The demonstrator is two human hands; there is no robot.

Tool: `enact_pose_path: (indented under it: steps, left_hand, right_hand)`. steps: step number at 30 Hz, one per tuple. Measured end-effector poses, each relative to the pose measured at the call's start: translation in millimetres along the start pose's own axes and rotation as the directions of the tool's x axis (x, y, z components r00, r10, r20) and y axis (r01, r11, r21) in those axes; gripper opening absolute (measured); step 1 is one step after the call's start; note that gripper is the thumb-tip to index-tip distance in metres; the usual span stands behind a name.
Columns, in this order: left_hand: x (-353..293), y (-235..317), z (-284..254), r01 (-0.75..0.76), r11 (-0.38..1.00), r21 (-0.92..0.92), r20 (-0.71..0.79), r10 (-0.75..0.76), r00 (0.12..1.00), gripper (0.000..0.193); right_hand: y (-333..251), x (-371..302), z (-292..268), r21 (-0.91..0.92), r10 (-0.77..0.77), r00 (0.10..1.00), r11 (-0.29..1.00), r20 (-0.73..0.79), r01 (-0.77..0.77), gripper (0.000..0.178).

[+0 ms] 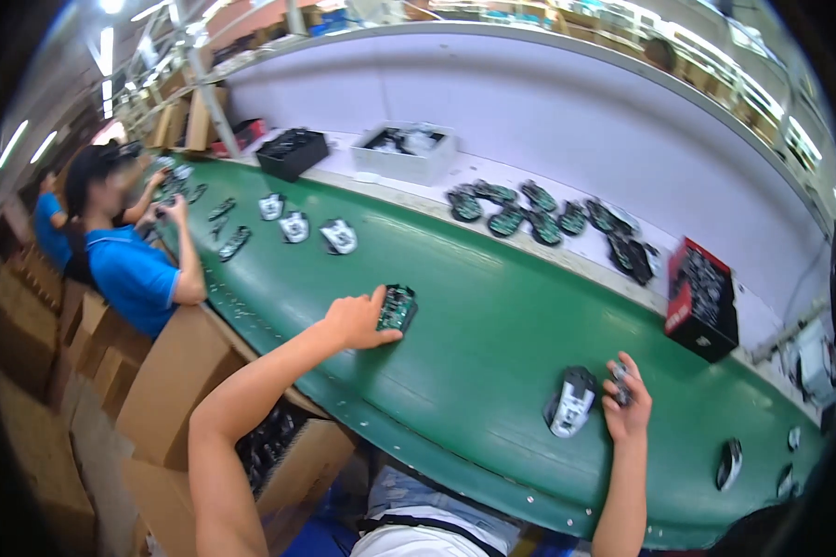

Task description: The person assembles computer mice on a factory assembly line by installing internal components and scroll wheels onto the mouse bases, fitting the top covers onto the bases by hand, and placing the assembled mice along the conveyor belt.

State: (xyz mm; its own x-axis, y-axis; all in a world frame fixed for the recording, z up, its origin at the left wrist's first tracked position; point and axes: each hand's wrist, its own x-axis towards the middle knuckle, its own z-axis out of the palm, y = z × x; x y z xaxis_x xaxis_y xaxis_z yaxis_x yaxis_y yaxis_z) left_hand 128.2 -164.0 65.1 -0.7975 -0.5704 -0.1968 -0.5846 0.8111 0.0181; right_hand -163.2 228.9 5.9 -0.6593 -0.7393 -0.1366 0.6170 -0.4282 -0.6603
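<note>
My left hand (351,321) is stretched out over the green belt, thumb and fingers around the edges of a black mouse base with a green circuit board (398,308). The base lies on or just above the belt; I cannot tell which. On the right, my right hand (630,414) is raised with its fingers curled around a small dark and grey part (620,382), whose exact kind is unclear. Just left of that hand rests a black and white computer mouse (572,403), apart from the fingers.
Along the far ledge lie several mouse bases with boards (507,220), a red-and-black box (704,299), a white box (405,153) and a black bin (292,152). More mouse parts (338,236) sit on the belt (492,306). A co-worker in blue (130,269) works at left, near cardboard boxes (181,390).
</note>
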Motion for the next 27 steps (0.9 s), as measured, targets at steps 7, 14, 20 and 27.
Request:
enact_pose_path:
  steps: [7, 14, 20, 27]
  left_hand:
    - [14, 144, -6, -0.452, 0.891, 0.041, 0.131, 0.444, 0.886, 0.085]
    - [25, 214, -19, -0.465, 0.882, -0.073, -0.189, 0.446, 0.875, 0.057]
    - [69, 239, -14, -0.526, 0.524, -0.67, -0.425, 0.309, 0.851, 0.035]
    - [23, 276, 24, -0.359, -0.08, -0.93, -0.368, 0.242, 0.898, 0.033]
  right_hand:
    - [-6, -6, 10, -0.158, -0.045, 0.998, 0.987, -0.05, 0.036, 0.04]
    - [-16, -18, 24, -0.449, -0.199, 0.972, 0.885, -0.127, 0.122, 0.023]
    - [4, -23, 57, -0.764, -0.372, 0.922, 0.564, 0.104, 0.314, 0.029]
    - [24, -34, 84, -0.864, -0.54, 0.763, 0.124, 0.354, 0.488, 0.027]
